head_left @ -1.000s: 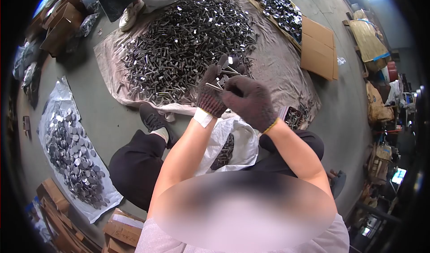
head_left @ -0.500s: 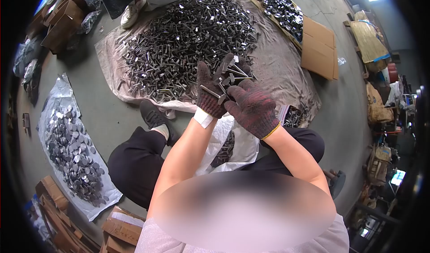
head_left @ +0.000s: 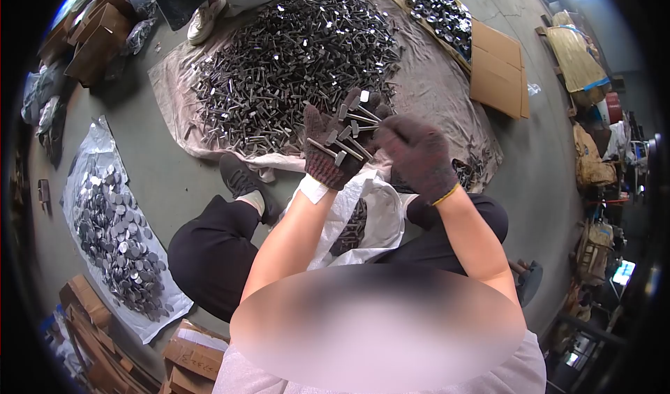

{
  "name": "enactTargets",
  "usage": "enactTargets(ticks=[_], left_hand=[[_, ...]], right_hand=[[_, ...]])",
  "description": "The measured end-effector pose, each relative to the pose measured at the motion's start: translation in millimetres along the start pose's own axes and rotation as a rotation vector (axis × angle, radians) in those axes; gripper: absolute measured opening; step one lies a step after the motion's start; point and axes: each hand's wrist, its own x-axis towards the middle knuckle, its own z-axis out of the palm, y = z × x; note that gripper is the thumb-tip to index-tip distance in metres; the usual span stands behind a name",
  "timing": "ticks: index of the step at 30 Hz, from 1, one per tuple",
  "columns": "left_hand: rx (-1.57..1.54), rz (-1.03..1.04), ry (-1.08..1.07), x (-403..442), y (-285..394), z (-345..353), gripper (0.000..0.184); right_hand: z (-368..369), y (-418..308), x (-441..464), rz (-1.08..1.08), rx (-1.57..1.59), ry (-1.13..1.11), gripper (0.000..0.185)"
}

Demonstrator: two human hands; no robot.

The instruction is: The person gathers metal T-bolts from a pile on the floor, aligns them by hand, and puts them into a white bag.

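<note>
My left hand (head_left: 328,146), in a dark knitted glove, is palm up with fingers partly curled around several T-headed metal bolts (head_left: 342,146). They lie across the palm and fingers, shanks pointing different ways. Beside it, my right hand (head_left: 417,155), gloved alike, has its fingers bent together at the ends of the upper bolts; whatever is in its fingertips is hidden. Beyond both hands spreads a large pile of similar bolts (head_left: 300,59) on a cloth (head_left: 436,80). Below them, between my legs, a white plastic bag (head_left: 384,216) stands open with dark metal parts (head_left: 352,230) inside.
Round metal discs (head_left: 125,240) cover a plastic sheet (head_left: 98,139) on the left. Cardboard boxes (head_left: 101,41) stand at upper left, and another box (head_left: 192,352) at lower left. A flat cardboard piece (head_left: 497,69) lies at right. Another person's shoe (head_left: 207,20) is beside the pile.
My right hand has moved right, off the left palm, to the bolt ends. The bolts in my left hand now lie more spread out and in fuller view.
</note>
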Motion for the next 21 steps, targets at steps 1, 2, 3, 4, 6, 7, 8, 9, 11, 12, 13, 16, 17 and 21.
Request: enactTargets(ticks=[1, 2, 3, 4, 6, 7, 8, 9, 11, 12, 13, 16, 17, 21], left_hand=[[0.0, -0.006, 0.021, -2.8, -0.2, 4.8, 0.088], [-0.001, -0.013, 0.041, -5.0, -0.7, 10.1, 0.088], [-0.008, -0.021, 0.057, -6.7, -2.3, 17.1, 0.087], [-0.007, -0.027, 0.056, -6.9, -4.1, 21.5, 0.087], [-0.043, -0.082, 0.022, -7.3, -8.7, 26.4, 0.085], [-0.013, -0.093, 0.022, -7.6, -12.2, 28.2, 0.083], [-0.013, -0.101, 0.023, -8.3, -16.9, 30.0, 0.083], [-0.018, -0.133, 0.021, -8.9, -23.5, 38.4, 0.086], [-0.059, -0.188, 0.013, -13.7, -34.4, 46.1, 0.09], [-0.077, -0.194, 0.073, -15.6, -39.0, 47.1, 0.091], [-0.067, -0.199, 0.111, -18.1, -43.0, 48.9, 0.091], [-0.064, -0.223, 0.147, -21.9, -47.6, 52.5, 0.092], [-0.073, -0.241, 0.136, -22.3, -47.6, 52.4, 0.092], [-0.046, -0.236, 0.143, -23.0, -43.3, 41.6, 0.093]], right_hand=[[-3.8, 12.0, -0.6, 0.059, 0.082, 0.026, 0.021], [-7.6, 20.8, 0.8, 0.061, 0.084, 0.028, 0.021], [-12.0, 27.8, 3.4, 0.089, 0.096, 0.086, 0.023], [-18.2, 34.0, 7.1, 0.117, 0.106, 0.146, 0.025], [-30.2, 45.7, 17.6, 0.352, 0.219, 0.049, 0.031], [-32.1, 53.8, 21.3, 0.387, 0.351, 0.017, 0.035], [-33.3, 62.0, 26.0, 0.42, 0.485, -0.015, 0.039], [-34.8, 67.3, 32.5, 0.46, 0.595, -0.135, 0.041], [-28.2, 74.3, 35.6, 0.413, 0.745, -0.269, 0.038], [-23.9, 77.7, 36.4, 0.357, 0.89, -0.409, 0.036], [-17.4, 86.8, 35.9, 0.433, 1.132, -0.466, 0.034], [-21.4, 88.6, 35.8, 0.301, 1.083, -0.634, 0.031], [-26.7, 84.7, 32.5, 0.412, 1.075, -0.564, 0.025], [-40.1, 87.5, 31.1, 0.546, 0.88, -0.352, 0.02]])
